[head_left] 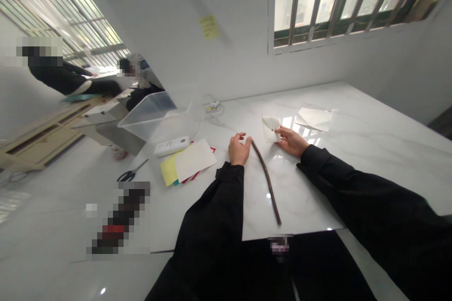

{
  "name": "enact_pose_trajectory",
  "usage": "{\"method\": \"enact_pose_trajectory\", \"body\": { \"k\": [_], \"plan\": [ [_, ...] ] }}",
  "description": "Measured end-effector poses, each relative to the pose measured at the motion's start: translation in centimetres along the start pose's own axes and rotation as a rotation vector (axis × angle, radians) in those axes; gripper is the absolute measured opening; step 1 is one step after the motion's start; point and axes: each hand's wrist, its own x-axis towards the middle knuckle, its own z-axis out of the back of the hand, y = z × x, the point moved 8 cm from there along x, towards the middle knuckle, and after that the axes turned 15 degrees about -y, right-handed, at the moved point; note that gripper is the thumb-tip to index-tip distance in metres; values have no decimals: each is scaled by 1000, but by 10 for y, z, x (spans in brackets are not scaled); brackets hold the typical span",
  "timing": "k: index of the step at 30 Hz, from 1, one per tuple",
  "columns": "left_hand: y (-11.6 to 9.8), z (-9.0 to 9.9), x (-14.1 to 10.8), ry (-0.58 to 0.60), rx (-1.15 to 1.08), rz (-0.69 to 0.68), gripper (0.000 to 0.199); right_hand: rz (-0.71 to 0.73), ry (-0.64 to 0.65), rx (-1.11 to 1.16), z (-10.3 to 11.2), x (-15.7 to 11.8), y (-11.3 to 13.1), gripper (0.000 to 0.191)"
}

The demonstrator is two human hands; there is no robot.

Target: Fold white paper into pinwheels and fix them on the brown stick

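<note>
A folded white paper piece (271, 129) is pinched by the right hand (289, 142), mid-worktop on the marble worktop (370, 160), fingers closed on it. The left hand (240, 149) is held loose and open, just beside the top end of a dark twig (268, 183), which runs down almost to the near edge. Lots of open room is left toward the right edge, and a flat paper sheet (314, 119) is lying just past the fold.

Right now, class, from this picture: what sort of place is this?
Probably a shared craft workroom: a white marble-topped table, scissors and coloured paper sheets, with another person at a desk nearby.
</note>
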Motion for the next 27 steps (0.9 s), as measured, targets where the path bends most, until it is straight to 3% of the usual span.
{"method": "enact_pose_trajectory", "body": {
  "k": [4,7,10,13,16,19,23,27],
  "plan": [
    [-19,-12,-12,164,250,-215,43,10,17,-11,0,-1,-2,21],
    [-24,-17,-17,216,261,-242,42,42,17,-35,-1,-2,-5,29],
    [-19,-15,-13,190,167,-143,38,34,28,-53,-5,-5,-10,41],
    [-12,-20,-11,196,-100,42,40,43,3,-38,-5,-6,-11,47],
    [-11,-31,-18,288,-466,280,43,61,-53,-35,-2,-5,-9,47],
    [-13,-40,-28,388,-685,458,44,68,-64,-56,-3,-7,-9,45],
    [-13,-43,-35,444,-806,519,51,88,17,-118,-10,-11,-9,46],
    [-8,-40,-33,424,-841,518,59,138,89,-254,-15,-15,-6,43]
  ]
}}
